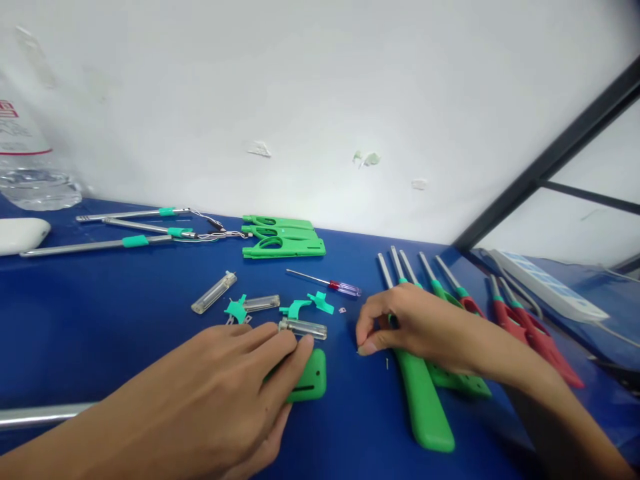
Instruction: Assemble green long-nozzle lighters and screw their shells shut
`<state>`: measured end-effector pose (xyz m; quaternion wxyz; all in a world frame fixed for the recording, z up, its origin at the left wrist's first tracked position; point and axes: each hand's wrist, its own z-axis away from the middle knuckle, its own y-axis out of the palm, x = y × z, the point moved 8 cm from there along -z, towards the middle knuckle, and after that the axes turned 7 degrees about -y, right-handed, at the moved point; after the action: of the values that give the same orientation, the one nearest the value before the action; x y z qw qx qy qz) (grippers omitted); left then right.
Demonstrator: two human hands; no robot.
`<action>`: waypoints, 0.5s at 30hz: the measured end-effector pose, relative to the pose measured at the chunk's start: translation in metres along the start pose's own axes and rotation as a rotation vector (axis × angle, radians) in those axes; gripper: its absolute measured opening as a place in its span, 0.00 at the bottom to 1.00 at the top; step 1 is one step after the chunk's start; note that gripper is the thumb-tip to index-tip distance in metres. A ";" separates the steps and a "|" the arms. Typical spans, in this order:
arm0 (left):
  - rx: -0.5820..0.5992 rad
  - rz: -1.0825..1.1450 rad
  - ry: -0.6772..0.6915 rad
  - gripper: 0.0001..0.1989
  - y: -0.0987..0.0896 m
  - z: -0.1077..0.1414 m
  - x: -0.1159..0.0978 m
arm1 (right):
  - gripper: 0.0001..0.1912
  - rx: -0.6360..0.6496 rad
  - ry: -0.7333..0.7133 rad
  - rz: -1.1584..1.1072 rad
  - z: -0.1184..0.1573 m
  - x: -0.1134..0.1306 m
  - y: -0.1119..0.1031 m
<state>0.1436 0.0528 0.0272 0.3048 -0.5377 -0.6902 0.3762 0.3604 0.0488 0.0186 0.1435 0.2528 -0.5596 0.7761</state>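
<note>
On a smooth, glossy blue tabletop (360, 420), we see the left hand (235, 393) closed over a green casing (315, 377) of moulded plastic, its fingers laid together; the rounded, slotted end projects beyond them. The right hand (405, 320) draws thumb and forefinger into a pinch; a tiny pale sliver (358, 351) shows at the tips, too small for us to tell whether it is gripped. Just beside it lies a slender metal screw (387, 364). Beyond the left fingers we note a clear cylinder (307, 329), glassy and round-sided, near thin, curved turquoise pieces (299, 309). A screwdriver (345, 289) with a translucent purple, fluted handle and a red collar lies behind. Farther back are flat green shells (300, 248) with oval openings and, to their left, slim metal tubes (95, 247) with turquoise sleeves. At right, we find red-handled lighters (550, 347) with straight metallic stems.
</note>
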 end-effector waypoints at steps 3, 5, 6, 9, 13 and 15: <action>0.010 -0.006 0.012 0.16 0.001 0.000 -0.002 | 0.02 -0.054 -0.001 0.034 0.005 0.006 -0.012; 0.011 -0.022 0.024 0.15 0.000 -0.002 -0.003 | 0.10 -0.124 0.019 0.064 0.010 0.009 -0.025; 0.013 -0.029 0.025 0.15 0.000 -0.003 -0.004 | 0.14 -0.159 0.039 0.094 0.012 0.009 -0.031; -0.002 -0.046 0.022 0.15 -0.002 -0.005 -0.004 | 0.18 -0.221 0.120 0.243 0.017 0.002 -0.043; -0.007 -0.065 0.025 0.16 -0.002 -0.006 -0.005 | 0.16 -0.195 0.190 0.359 0.018 -0.011 -0.041; 0.000 -0.063 0.034 0.15 -0.001 -0.005 -0.006 | 0.15 -0.151 0.210 0.366 0.018 -0.015 -0.036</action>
<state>0.1491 0.0478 0.0305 0.3282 -0.5219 -0.7016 0.3572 0.3952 0.0445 0.0433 0.0764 0.0536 -0.6348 0.7671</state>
